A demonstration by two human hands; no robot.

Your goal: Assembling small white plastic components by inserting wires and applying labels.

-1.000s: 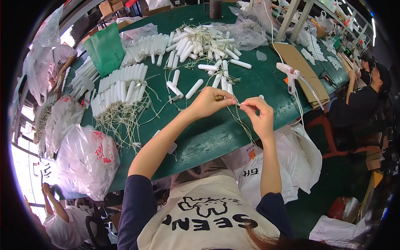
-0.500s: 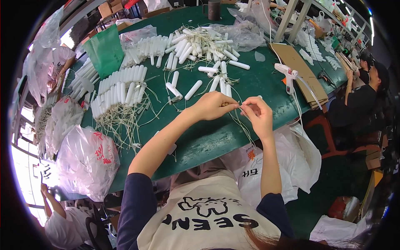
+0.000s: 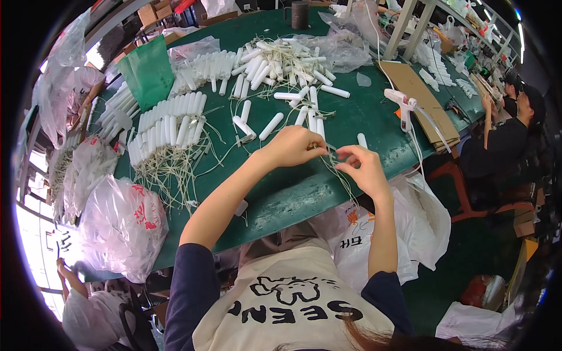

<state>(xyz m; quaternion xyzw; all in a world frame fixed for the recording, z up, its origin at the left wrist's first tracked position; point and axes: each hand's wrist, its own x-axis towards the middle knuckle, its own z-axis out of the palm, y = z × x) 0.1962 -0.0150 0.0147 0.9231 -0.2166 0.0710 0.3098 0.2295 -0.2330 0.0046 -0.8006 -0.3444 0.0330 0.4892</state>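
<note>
Above the front of the table, my left hand pinches thin pale cords that hang down toward the table's edge. Close to its right, my right hand has its thumb and forefinger apart beside the cords, with no grip visible. Just beyond my left hand lie a few white capped tubes, and single tubes lie to its left. One tube shows past my right hand. The exact spot that my left fingertips hold is too small to make out.
A large heap of white tubes with cords spreads at the back of the green table. Rows of tubes stand left. A white glue gun and cardboard lie right. Plastic bags hang by the edge. Other people sit nearby.
My hands were together, fingertips meeting at the cords. Now my right fingers have parted and drawn slightly away, while my left hand has shifted a little left, uncovering a tube behind my right hand.
</note>
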